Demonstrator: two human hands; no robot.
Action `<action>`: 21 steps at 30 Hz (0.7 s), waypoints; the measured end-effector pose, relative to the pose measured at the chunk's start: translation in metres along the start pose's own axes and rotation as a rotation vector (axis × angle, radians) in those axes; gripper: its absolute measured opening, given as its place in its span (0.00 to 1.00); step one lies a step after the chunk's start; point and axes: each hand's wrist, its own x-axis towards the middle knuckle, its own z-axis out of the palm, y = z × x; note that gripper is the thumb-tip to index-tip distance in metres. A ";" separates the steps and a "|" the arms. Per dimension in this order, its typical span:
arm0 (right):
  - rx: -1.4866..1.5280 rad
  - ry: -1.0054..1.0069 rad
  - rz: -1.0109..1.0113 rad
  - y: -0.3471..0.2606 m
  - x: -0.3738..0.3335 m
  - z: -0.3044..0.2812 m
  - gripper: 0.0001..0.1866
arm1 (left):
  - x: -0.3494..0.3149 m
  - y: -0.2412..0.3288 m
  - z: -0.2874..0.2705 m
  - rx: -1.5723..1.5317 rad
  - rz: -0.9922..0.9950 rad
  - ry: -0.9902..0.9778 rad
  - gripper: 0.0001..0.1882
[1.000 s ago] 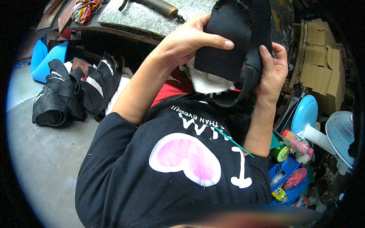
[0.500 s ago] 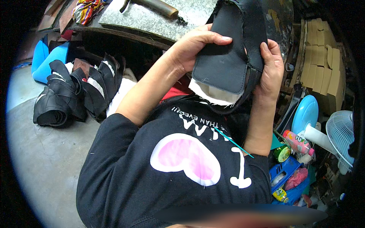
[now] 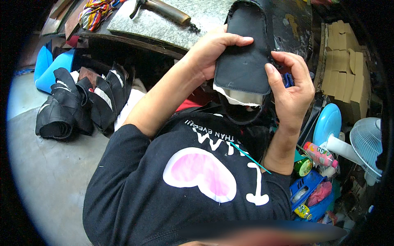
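Observation:
A black leather shoe upper (image 3: 245,57) with a stitched tongue is held up over the near edge of the workbench. Ragged white lining (image 3: 242,96) sticks out below the tongue's lower edge. My left hand (image 3: 215,48) grips its left side, thumb lying across the top and the other fingers hidden underneath. At the right edge, my right hand (image 3: 292,80) has its thumb and forefinger apart with nothing visible between them. The forefinger's tip is close to the leather; whether it touches I cannot tell.
On the bench, a hammer (image 3: 166,10) lies on a pale stone slab (image 3: 164,28) beside a striped cloth (image 3: 95,15). Bundled black leather pieces (image 3: 65,108) sit on the floor at left. Cardboard boxes (image 3: 344,69), a fan (image 3: 363,143) and a blue basket (image 3: 305,186) stand at right.
My right hand has let go of the upper's right edge and its fingers have spread. The upper's right flap has folded back out of sight, leaving the tongue more squarely in view.

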 end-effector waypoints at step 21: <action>-0.375 -0.109 -0.112 0.003 -0.005 -0.007 0.05 | -0.007 -0.012 0.022 0.188 0.090 0.166 0.19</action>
